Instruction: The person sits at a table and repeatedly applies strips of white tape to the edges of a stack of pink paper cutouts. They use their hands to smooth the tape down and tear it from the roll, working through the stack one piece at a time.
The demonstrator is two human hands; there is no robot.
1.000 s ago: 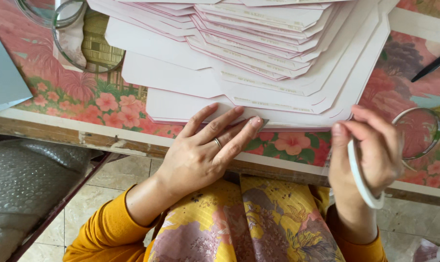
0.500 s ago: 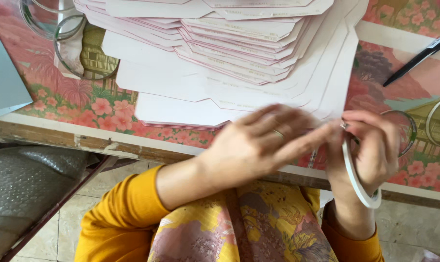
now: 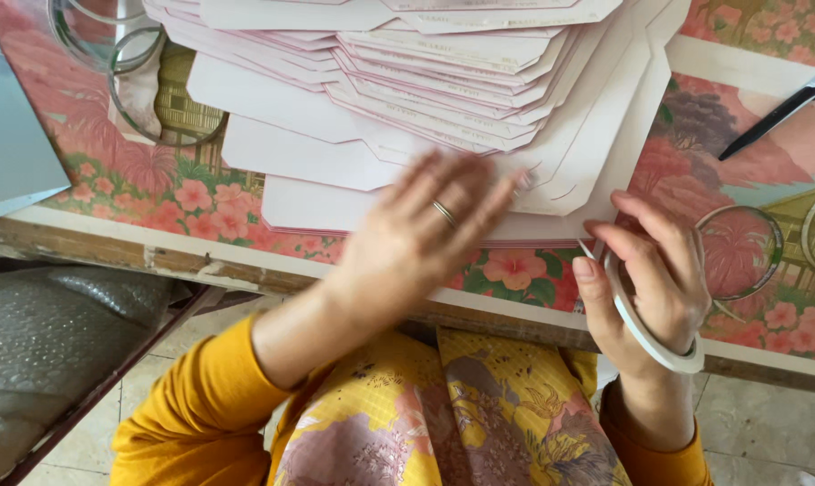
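A fanned stack of pale pink-white paper envelopes (image 3: 443, 99) lies across the flowered table cover (image 3: 138, 189). My left hand (image 3: 425, 238), blurred and wearing a ring, hovers flat with fingers spread over the lower edge of the stack, holding nothing. My right hand (image 3: 655, 279) is at the table's front edge on the right, fingers closed around a thin white roll of tape (image 3: 646, 328). Its fingertips pinch the tape end close to the corner of the lowest envelope.
Clear tape rings (image 3: 740, 252) lie on the table at the right, beside a black pen (image 3: 781, 108). Other clear rings (image 3: 147, 72) sit at the top left. A grey-blue sheet (image 3: 7, 153) is at the far left. A grey bubble-wrap bundle (image 3: 48, 333) lies below the table.
My left hand lifted off the bottom envelope, swung right toward the tape, and is now back over the stack's lower edge. The right hand stayed in place with the tape roll.
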